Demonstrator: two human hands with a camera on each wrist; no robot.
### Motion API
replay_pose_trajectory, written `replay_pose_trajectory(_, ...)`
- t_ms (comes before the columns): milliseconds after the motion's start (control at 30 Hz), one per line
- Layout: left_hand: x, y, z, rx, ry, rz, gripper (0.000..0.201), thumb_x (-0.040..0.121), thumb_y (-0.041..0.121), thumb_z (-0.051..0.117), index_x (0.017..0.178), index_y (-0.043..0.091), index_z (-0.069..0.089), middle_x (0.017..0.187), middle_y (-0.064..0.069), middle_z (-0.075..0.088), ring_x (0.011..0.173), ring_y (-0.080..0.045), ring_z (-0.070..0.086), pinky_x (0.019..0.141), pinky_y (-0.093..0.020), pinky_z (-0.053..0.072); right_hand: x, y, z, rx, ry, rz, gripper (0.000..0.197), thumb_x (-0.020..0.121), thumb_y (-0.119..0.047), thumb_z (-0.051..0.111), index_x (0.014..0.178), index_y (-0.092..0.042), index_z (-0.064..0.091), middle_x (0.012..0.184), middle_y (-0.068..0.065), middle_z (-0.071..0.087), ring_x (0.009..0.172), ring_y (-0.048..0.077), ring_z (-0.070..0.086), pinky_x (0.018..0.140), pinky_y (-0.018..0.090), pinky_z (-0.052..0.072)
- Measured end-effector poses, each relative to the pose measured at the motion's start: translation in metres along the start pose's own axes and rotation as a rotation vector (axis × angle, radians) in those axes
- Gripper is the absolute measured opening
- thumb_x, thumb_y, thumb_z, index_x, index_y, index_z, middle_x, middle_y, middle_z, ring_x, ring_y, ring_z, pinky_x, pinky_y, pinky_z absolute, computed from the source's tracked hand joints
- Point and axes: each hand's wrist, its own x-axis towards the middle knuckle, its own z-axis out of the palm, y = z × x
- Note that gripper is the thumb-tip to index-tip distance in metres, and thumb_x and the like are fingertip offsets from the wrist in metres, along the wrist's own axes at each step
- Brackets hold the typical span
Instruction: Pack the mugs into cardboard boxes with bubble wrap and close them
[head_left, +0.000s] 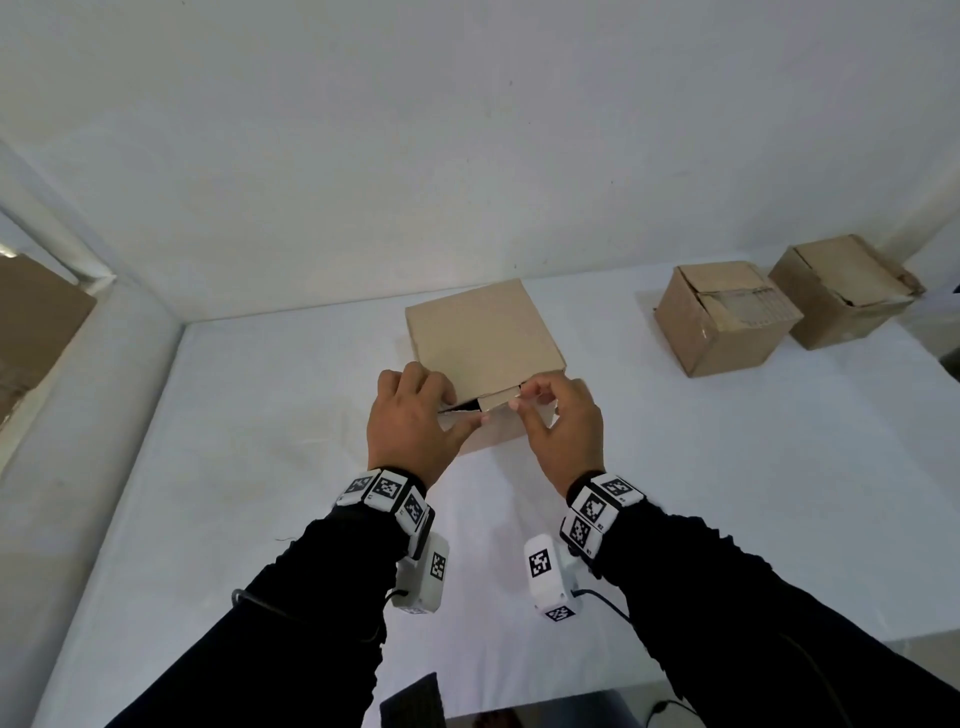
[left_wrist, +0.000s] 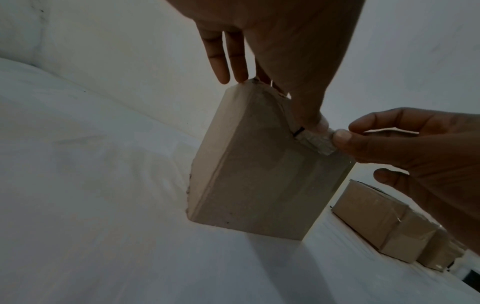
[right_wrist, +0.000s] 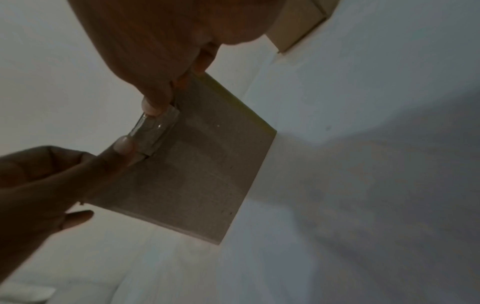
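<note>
The cardboard box (head_left: 485, 343) is sitting on the white table (head_left: 260, 467), and both hands are working at its near top edge. The left hand (head_left: 410, 421) is gripping the near-left corner, thumb pressing the tuck flap (head_left: 498, 401). The right hand (head_left: 558, 426) is pinching that same flap just beside it. Two closed boxes (head_left: 727, 317) are standing well apart, to the right of the cardboard box.

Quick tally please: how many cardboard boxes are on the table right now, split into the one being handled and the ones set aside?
Box in hand, held by left hand and right hand: 1
Boxes set aside at the right, near box and far box: 2
Total boxes on the table: 3
</note>
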Motion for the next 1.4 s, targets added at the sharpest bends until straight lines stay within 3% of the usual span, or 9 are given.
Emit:
replay_pose_trajectory(100,0.004,0.003,0.002,0.041,-0.008,-0.023,0.049,0.069,0.069,0.059,0.08,0.021,0.058,0.087,0.004,0.05,0.084,-0.023,0.042,0.067,-0.035,0.045,0.014,0.003,-0.008,-0.243,0.034,-0.126,0.039,0.077,-0.035,0.076,0.11,-0.023,0.061,0.113,0.003,0.05,0.104,0.02,0.046,0.09,0.031,0.04)
replay_pose_trajectory(200,0.011,0.002,0.002,0.078,-0.036,-0.04,0.045,0.07,0.061,0.068,0.09,0.021,0.06,0.091,0.0,0.052,0.085,-0.025,0.045,0.067,-0.041,0.048,0.031,0.009,-0.017,-0.361,-0.111,-0.219,0.049,0.08,-0.048,0.07,0.122,-0.024,0.057,0.132,0.003,0.043,0.118,0.024,0.044,0.098,0.037,0.04)
replay_pose_trajectory(367,0.021,0.0,0.0,0.021,-0.086,-0.204,0.043,0.072,0.053,0.074,0.101,0.024,0.06,0.11,-0.001,0.047,0.092,-0.025,0.052,0.062,-0.032,0.046,0.046,0.012,-0.013,-0.332,-0.227,-0.191,0.038,0.082,-0.047,0.068,0.113,-0.026,0.059,0.132,-0.005,0.043,0.109,0.016,0.052,0.075,0.035,0.054)
replay_pose_trajectory(500,0.029,-0.007,-0.002,-0.065,-0.107,-0.262,0.04,0.071,0.05,0.077,0.1,0.028,0.063,0.111,0.005,0.05,0.075,-0.019,0.058,0.066,-0.031,0.049,0.044,0.024,-0.018,-0.413,-0.254,-0.316,0.034,0.087,-0.033,0.063,0.119,-0.026,0.057,0.139,-0.001,0.04,0.102,0.02,0.054,0.063,0.036,0.055)
replay_pose_trajectory(700,0.044,-0.015,0.007,-0.08,-0.177,-0.191,0.034,0.073,0.026,0.079,0.105,0.026,0.067,0.112,0.009,0.053,0.068,-0.018,0.059,0.069,-0.033,0.052,0.07,0.033,-0.021,-0.451,-0.3,-0.277,0.034,0.086,-0.016,0.063,0.114,-0.028,0.049,0.139,-0.001,0.04,0.096,0.022,0.061,0.064,0.043,0.056)
replay_pose_trajectory(967,0.066,-0.005,0.021,-0.057,-0.198,-0.251,0.028,0.081,0.023,0.072,0.108,0.023,0.066,0.116,0.005,0.05,0.074,-0.025,0.061,0.066,-0.033,0.049,0.093,0.031,-0.017,-0.468,-0.355,-0.175,0.04,0.085,-0.009,0.062,0.112,-0.029,0.04,0.137,0.0,0.034,0.098,0.026,0.059,0.063,0.043,0.056)
replay_pose_trajectory(1167,0.063,0.005,0.013,0.077,-0.312,-0.23,0.038,0.09,0.03,0.06,0.127,0.026,0.055,0.133,0.007,0.041,0.094,-0.022,0.059,0.067,-0.031,0.046,0.094,0.02,-0.023,-0.6,-0.47,-0.125,0.041,0.086,-0.012,0.054,0.124,-0.024,0.042,0.142,-0.003,0.021,0.092,0.03,0.057,0.06,0.038,0.051)
replay_pose_trajectory(1300,0.049,0.008,0.005,0.113,-0.486,-0.214,0.06,0.092,0.036,0.055,0.146,0.025,0.032,0.157,0.008,0.018,0.122,-0.021,0.05,0.091,-0.039,0.049,0.082,0.01,-0.034,-0.773,-0.638,-0.081,0.07,0.089,-0.021,0.056,0.147,-0.029,0.018,0.159,-0.003,-0.003,0.11,0.03,0.049,0.075,0.039,0.049)
replay_pose_trajectory(1400,0.029,0.013,-0.005,0.129,-0.538,-0.135,0.067,0.091,0.041,0.055,0.149,0.022,0.025,0.16,0.009,0.008,0.122,-0.021,0.051,0.094,-0.039,0.048,0.063,0.001,-0.048,-0.791,-0.667,-0.048,0.071,0.093,-0.028,0.053,0.151,-0.028,0.013,0.161,-0.002,-0.003,0.121,0.029,0.042,0.088,0.043,0.048)
